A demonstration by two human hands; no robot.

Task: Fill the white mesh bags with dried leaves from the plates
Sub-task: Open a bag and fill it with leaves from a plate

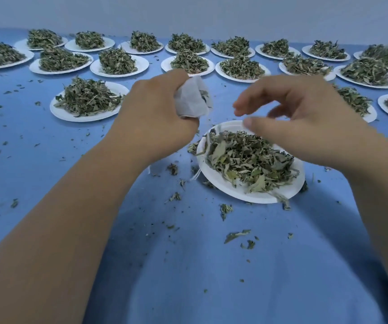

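Head view, one moment. The left grip [155,113], a bare hand, is curled round a white mesh bag [191,99]. It bunches the bag's lower part in the fist, and the loose upper part stands out to the right. From where I watch, a few dark leaf pieces show at the bag's right edge. I cannot tell how full the bag is. The bag is held in the air, above and to the left of the near plate [223,183] and clear of it.

The right grip [305,118], also a bare hand, hangs over the far side of that plate. Its fingers [242,106] are loosely bent and blurred, and the thumb [249,123] lies below them with a narrow gap between. I make out nothing held in it. The two grips are near each other but apart.

The near plate is white and carries a flat heap of dried leaves [246,157], some spilling over its left rim. A short white cord end [195,176] lies at that rim. I cannot tell whether it belongs to the bag.

The worktop [211,265] is covered in blue cloth and strewn with loose leaf bits [236,235], thickest around the near plate. Another heaped plate [71,114] stands well to the left. Rows of further heaped plates [239,77] run across the back, up to a pale wall [188,10].
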